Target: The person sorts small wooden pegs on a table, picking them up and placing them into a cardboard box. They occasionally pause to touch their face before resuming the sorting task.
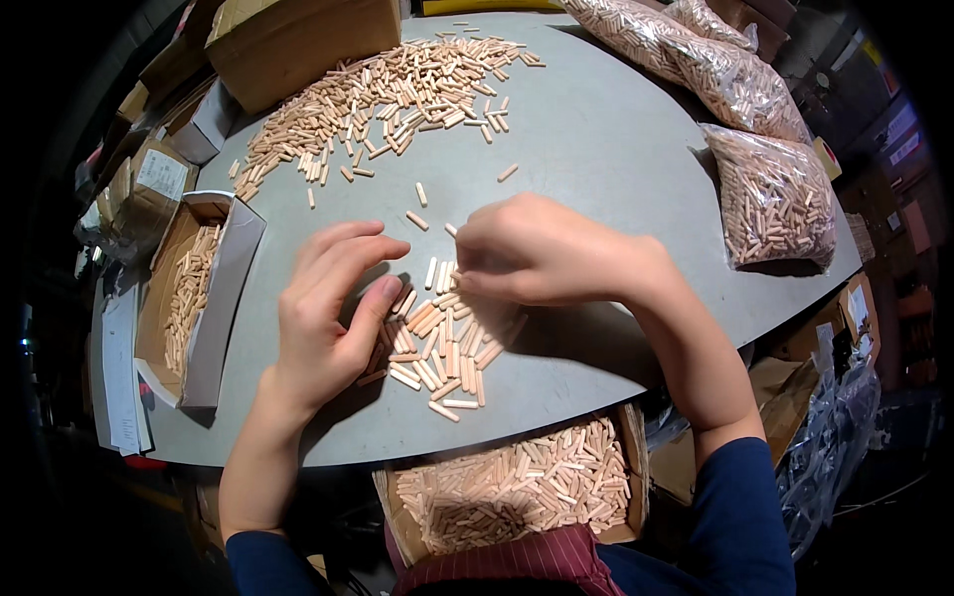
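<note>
A loose group of short wooden dowels lies on the grey table between my two hands. My left hand is at the left edge of this group, fingers curved and spread from the thumb, with nothing gripped. My right hand reaches over the group's far right side, its fingers curled down and together. Its fingertips are beside a few dowels standing in a short row; what they pinch, if anything, is hidden. A few single dowels lie just beyond the hands.
A large dowel pile spreads before a cardboard box at the far left. An open box with dowels stands left. Filled clear bags line the right edge. Below the near edge is a dowel-filled carton.
</note>
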`<state>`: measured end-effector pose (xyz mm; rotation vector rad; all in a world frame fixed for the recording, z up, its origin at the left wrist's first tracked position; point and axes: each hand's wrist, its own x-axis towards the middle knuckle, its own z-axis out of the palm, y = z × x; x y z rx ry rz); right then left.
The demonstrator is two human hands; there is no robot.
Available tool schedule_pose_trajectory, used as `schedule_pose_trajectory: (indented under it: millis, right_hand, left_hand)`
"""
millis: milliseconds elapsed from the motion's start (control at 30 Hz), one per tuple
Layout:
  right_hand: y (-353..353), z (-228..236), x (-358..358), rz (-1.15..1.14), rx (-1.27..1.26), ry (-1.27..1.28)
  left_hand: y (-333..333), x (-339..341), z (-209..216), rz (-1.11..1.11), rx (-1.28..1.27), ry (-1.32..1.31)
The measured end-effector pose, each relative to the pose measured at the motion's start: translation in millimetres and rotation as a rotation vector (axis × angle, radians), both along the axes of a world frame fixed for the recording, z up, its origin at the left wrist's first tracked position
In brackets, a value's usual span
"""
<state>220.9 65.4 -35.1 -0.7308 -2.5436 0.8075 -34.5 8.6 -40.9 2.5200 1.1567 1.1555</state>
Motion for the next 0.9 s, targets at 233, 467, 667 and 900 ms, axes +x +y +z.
schedule_pose_trajectory:
  millis: [233,467,667,900]
  right_hand:
    - [-16.1,13.5,-17.0,0.043,-0.436,0.11]
    - [-20.1,12.8,-19.6,0.03,-1.049,0.455]
    - [-20.3,15.0,-20.0,0.069,-0.964,0.452]
    - [-20.9,17.5,-17.7,0.046,-0.853,0.408]
  left_hand:
    - [-6.3,0.4,-2.8,-0.156,0.044,-0.01]
    - [-6.8,-8.5,-8.4,-0.133,-0.417,-0.413]
    - [-6.4,-9.6,-9.4,-0.203,-0.611,-0.574]
    - [-7.0,-7.8,-6.4,-0.219,-0.672,-0.598]
